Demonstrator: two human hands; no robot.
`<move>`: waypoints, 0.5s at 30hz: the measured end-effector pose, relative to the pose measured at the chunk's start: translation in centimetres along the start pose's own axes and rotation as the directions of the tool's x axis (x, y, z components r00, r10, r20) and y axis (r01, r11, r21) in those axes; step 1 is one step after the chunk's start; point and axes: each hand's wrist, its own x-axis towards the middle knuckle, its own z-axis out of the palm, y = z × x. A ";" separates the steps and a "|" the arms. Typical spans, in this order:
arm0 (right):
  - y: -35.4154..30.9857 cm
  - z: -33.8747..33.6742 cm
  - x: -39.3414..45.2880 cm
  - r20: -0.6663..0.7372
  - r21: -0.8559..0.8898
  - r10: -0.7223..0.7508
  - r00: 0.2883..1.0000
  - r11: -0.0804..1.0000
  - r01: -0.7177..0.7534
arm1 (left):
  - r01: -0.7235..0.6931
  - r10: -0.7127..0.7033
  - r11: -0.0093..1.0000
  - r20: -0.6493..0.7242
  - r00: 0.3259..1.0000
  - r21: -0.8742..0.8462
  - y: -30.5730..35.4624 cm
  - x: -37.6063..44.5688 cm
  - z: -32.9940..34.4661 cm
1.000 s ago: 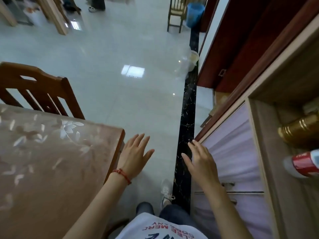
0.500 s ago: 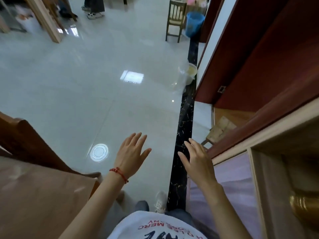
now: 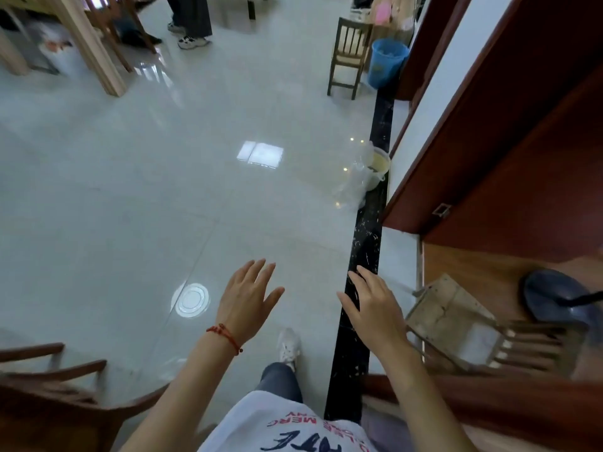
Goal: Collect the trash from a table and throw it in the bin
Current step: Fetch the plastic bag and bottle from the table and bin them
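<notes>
My left hand (image 3: 248, 298), with a red string at the wrist, is held out over the pale tiled floor, fingers apart and empty. My right hand (image 3: 372, 305) hovers over the black floor strip (image 3: 368, 223), also spread and holding nothing. A blue bin (image 3: 386, 62) stands far ahead by the wall, beside a small wooden chair (image 3: 349, 53). A clear plastic bag with a yellowish tub (image 3: 367, 174) lies on the floor near the strip. The table is out of view.
A dark wooden chair (image 3: 55, 386) is at my lower left. At right are a red-brown door (image 3: 522, 141), a worn wooden stool (image 3: 456, 318) and a fan base (image 3: 554, 298). Someone's legs and shoes (image 3: 192, 31) stand far ahead by wooden table legs (image 3: 88, 44).
The view has swung away from the table and the shelf unit and forward along the floor. The table has left the frame. Both hands stay spread and empty.
</notes>
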 end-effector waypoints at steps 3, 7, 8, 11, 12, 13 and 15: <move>-0.3 0.1 6.0 -0.003 -0.009 -0.015 1.000 1.000 0.015 | 0.013 -0.013 1.000 -0.010 1.000 -0.003 -1.4 5.1 -1.2; -0.8 -0.2 12.9 -0.019 -0.033 -0.054 0.998 0.998 0.053 | 0.025 -0.026 1.000 -0.069 0.997 -0.010 -3.6 11.2 -3.0; -0.8 -0.1 14.4 -0.021 -0.033 -0.064 0.998 0.997 0.063 | 0.032 -0.034 0.999 -0.080 0.996 -0.017 -4.1 12.5 -3.4; -1.4 0.3 18.6 -0.003 -0.013 -0.103 0.995 0.995 0.103 | 0.088 -0.091 0.996 -0.114 0.989 -0.034 -5.6 15.4 -4.3; -1.6 0.5 20.0 0.004 -0.006 -0.125 0.992 0.992 0.125 | 0.109 -0.112 0.993 -0.120 0.986 -0.035 -6.0 16.1 -4.5; -1.9 0.7 21.5 0.015 0.000 -0.150 0.989 0.989 0.150 | 0.133 -0.136 0.990 -0.121 0.983 -0.039 -6.3 16.9 -4.8; -2.6 1.2 24.6 0.041 0.009 -0.215 0.976 0.977 0.214 | 0.185 -0.190 0.981 -0.128 0.973 -0.052 -7.1 18.0 -5.1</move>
